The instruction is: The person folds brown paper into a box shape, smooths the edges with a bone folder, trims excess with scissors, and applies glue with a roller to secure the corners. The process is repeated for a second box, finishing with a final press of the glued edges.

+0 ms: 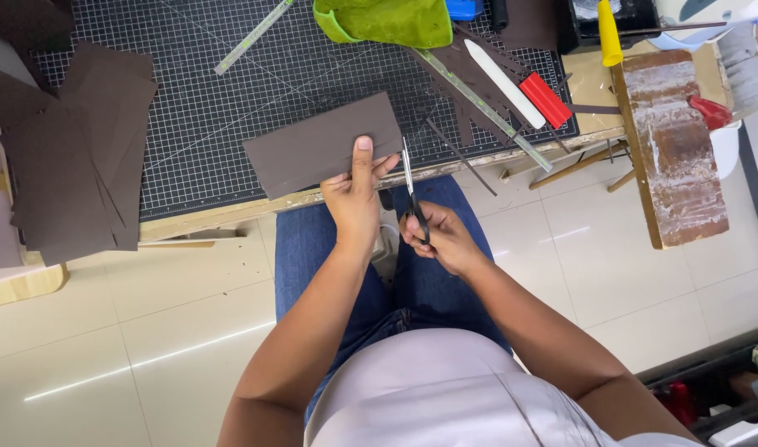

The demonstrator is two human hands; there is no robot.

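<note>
left hand (pixel 352 199) pinches brown card (pixel 322 145) | right hand (pixel 441 240) holds scissors (pixel 410 192) beside it

Wooden worktable (pixel 230 217) with gridded cutting mat (pixel 230 108), brown card stack (pixel 72 157), steel ruler (pixel 486 108), green cloth (pixel 391 21).

The brown sheet (pixel 322 146) looks like matt, smooth card. The scissors (pixel 410 192) have bright metal blades and black plastic handles. The cutting mat (pixel 230 116) is dull black with a printed grid. The green cloth (pixel 387 21) looks soft, the plank (pixel 673 149) rough, paint-smeared wood, the floor tiles (pixel 147 331) glossy.
</note>
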